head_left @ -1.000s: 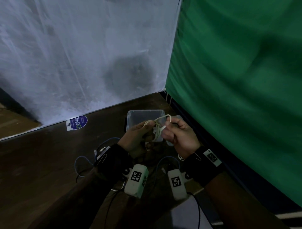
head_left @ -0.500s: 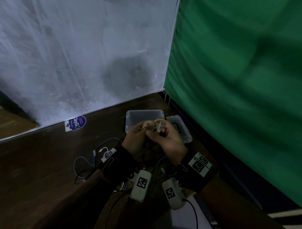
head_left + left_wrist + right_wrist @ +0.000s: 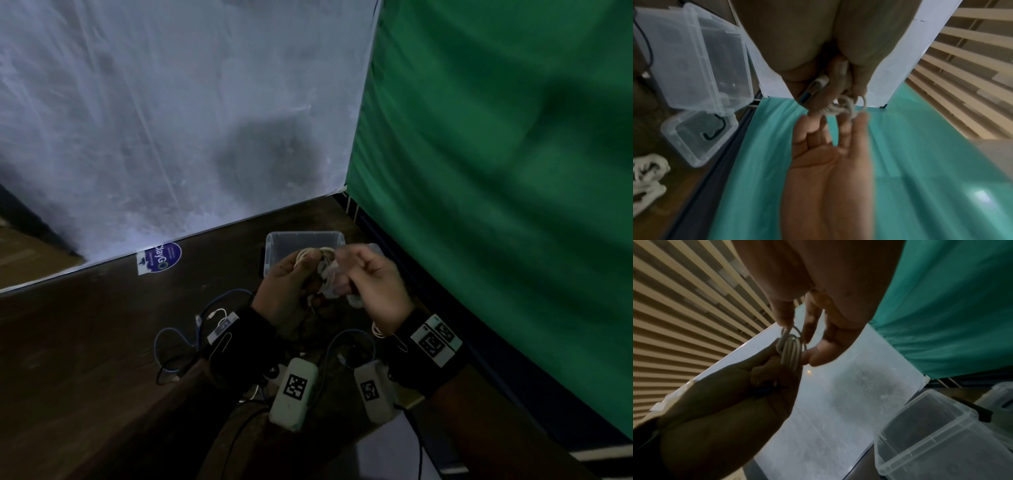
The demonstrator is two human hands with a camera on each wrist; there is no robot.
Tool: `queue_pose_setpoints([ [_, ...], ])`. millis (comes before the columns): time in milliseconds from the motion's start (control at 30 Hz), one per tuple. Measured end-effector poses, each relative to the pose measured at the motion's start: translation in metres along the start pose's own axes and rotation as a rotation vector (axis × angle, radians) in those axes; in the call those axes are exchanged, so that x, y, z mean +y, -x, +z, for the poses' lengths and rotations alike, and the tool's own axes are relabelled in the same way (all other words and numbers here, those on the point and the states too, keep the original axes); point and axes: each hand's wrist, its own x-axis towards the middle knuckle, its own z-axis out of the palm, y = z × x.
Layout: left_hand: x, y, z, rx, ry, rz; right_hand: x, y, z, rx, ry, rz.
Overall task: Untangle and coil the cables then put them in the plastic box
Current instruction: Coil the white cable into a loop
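winding the last turns of a white cable coil over the clear plastic box

the left hand [image 3: 291, 291] grips the small white cable coil [image 3: 320, 263] with fingers curled round the bundle, a connector plug [image 3: 813, 87] pressed under its thumb; the right hand [image 3: 373, 284] pinches the loose loop at the coil's top between thumb and fingertips [image 3: 785, 318]. both hands meet at the coil, held in the air just on the near side of the open, clear rectangular plastic box [image 3: 274, 246], which stands on the dark wooden table [image 3: 102, 342]. judging from this, the box lies straight ahead and below, about equally near to either hand. the coil looks tight, oval and thin-stranded, probably needing one more tuck. a thin blue cable [image 3: 178, 335] lies loose on the table near the left wrist.
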Motion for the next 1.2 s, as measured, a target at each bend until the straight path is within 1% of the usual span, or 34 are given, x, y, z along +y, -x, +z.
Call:
queue_pose_setpoints([
  [67,0.003,-0.001,-0.001,0.034,0.014,0.023,-0.002,-0.003,-0.009,-0.018,-0.014,0.015],
  [167,0.003,-0.004,-0.007,0.035,0.023,-0.018,-0.004,-0.003,-0.016,-0.112,-0.014,0.042],
  [267,0.000,-0.002,-0.004,-0.050,0.018,-0.063,-0.004,-0.003,-0.016,-0.129,0.005,0.036],
  [333,-0.003,-0.001,-0.003,-0.073,0.010,-0.083,-0.004,-0.004,-0.016,-0.123,-0.004,0.035],
  [533,-0.004,0.002,-0.004,-0.041,-0.037,-0.067,-0.008,-0.004,-0.019,-0.146,0.151,-0.045],
  [733,-0.005,0.003,-0.001,-0.037,-0.052,-0.086,-0.011,-0.004,-0.017,-0.231,0.206,-0.044],
  [800,-0.004,0.003,0.000,-0.079,-0.024,-0.099,-0.015,-0.002,-0.015,-0.202,0.166,-0.042],
  [867,-0.001,0.002,0.000,-0.110,-0.044,-0.072,-0.018,-0.002,-0.013,-0.151,0.147,-0.085],
  [967,-0.001,-0.002,-0.002,-0.082,-0.206,0.015,-0.018,-0.002,-0.010,-0.081,0.207,-0.195],
  [1033,-0.003,-0.004,-0.004,-0.028,-0.281,0.047,-0.018,-0.002,-0.008,-0.039,0.206,-0.220],
  [1133,-0.006,-0.003,-0.006,0.019,-0.288,0.058,-0.025,-0.001,-0.011,-0.049,0.128,-0.131],
  [1200,-0.007,-0.001,-0.004,0.022,-0.298,0.069,-0.026,-0.001,-0.016,-0.071,0.154,-0.086],
])
